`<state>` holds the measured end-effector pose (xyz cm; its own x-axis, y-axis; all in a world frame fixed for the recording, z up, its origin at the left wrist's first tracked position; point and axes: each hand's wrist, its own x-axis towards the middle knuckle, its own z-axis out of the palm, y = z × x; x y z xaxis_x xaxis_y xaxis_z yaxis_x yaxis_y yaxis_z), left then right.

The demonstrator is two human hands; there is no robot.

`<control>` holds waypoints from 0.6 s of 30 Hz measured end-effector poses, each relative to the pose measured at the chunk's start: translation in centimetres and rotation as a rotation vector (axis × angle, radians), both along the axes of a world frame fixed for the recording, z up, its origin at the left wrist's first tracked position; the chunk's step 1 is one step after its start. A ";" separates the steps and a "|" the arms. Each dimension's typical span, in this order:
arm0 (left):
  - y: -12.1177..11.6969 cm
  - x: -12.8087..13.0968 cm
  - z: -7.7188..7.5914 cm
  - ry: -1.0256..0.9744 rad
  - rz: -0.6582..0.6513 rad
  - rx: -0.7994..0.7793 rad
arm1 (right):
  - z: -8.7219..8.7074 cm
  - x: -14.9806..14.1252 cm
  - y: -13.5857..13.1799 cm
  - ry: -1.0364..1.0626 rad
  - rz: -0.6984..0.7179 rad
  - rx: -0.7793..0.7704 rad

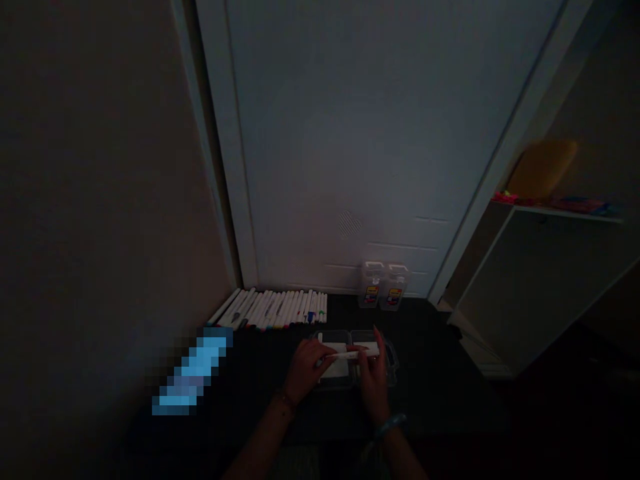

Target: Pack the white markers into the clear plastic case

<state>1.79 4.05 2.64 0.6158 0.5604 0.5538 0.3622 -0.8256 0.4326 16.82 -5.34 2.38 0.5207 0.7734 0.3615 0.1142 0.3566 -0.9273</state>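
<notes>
My left hand [306,365] and my right hand [374,383] meet over an open clear plastic case [334,385]. Between them lies a white marker [346,356], roughly level, its left end pinched by my left fingers. My right hand grips around its right part, where more white shows between thumb and fingers; whether that is a second marker I cannot tell. Beneath the hands, white pieces that look like markers [336,369] lie in the left half of the case. The right half is partly hidden by my right hand.
A row of white markers [280,310] lies along the table's back left. Two upright clear cases [370,285] with colourful labels stand against the white door [360,147]. A blurred-out bright blue panel [193,373] is at the left. The dark table [440,393] ends at the right near a cabinet [545,267].
</notes>
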 end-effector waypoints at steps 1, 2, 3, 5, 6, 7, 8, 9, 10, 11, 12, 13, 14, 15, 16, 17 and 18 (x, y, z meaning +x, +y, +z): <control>-0.1 0.0 0.0 -0.001 0.003 0.009 | -0.2 0.2 0.2 0.011 0.007 -0.009; -0.1 0.1 -0.1 0.000 0.003 0.019 | -0.5 0.4 0.3 0.020 0.018 -0.020; -0.2 0.1 -0.2 0.001 0.000 0.027 | -0.8 0.6 0.4 0.016 0.029 -0.034; -0.3 0.1 -0.3 0.004 -0.020 0.040 | -1.3 0.7 0.5 -0.066 0.042 -0.063; -0.3 0.1 -0.3 0.002 -0.030 0.044 | -1.4 0.7 0.4 -0.144 0.045 -0.072; -0.4 0.1 -0.3 -0.004 -0.038 0.048 | -1.4 0.6 0.4 -0.230 0.048 -0.073; -0.5 0.1 -0.3 -0.011 -0.043 0.053 | -1.4 0.5 0.3 -0.310 0.059 -0.065; -0.6 0.1 -0.2 -0.017 -0.046 0.058 | -1.3 0.4 0.1 -0.366 0.066 -0.047; -0.8 0.1 -0.1 -0.019 -0.047 0.062 | -1.2 0.4 0.0 -0.394 0.076 -0.020; -0.9 0.2 0.0 -0.021 -0.045 0.063 | -1.1 0.4 -0.2 -0.399 0.069 0.005; -1.0 0.2 0.2 -0.023 -0.041 0.062 | -1.0 0.4 -0.3 -0.389 0.030 0.031; -1.1 0.2 0.3 -0.029 -0.034 0.056 | -1.1 0.6 -0.4 -0.377 -0.036 0.048; -1.2 0.2 0.4 -0.040 -0.021 0.045 | -1.2 0.7 -0.4 -0.371 -0.120 0.051; -1.2 0.2 0.4 -0.058 -0.004 0.029 | -1.4 0.9 -0.5 -0.385 -0.189 0.041; -1.2 0.1 0.4 -0.085 0.020 0.009 | -1.6 1.1 -0.5 -0.416 -0.234 0.023; -1.1 0.0 0.3 -0.116 0.042 -0.016 | -1.8 1.2 -0.4 -0.464 -0.248 -0.004; -1.0 -0.1 0.2 -0.149 0.061 -0.043 | -1.9 1.2 -0.4 -0.524 -0.239 -0.033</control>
<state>1.69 3.00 2.81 0.4924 0.6192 0.6117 0.3402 -0.7838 0.5196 18.06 -5.75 0.50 0.4405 0.6714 0.5959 0.6353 0.2359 -0.7354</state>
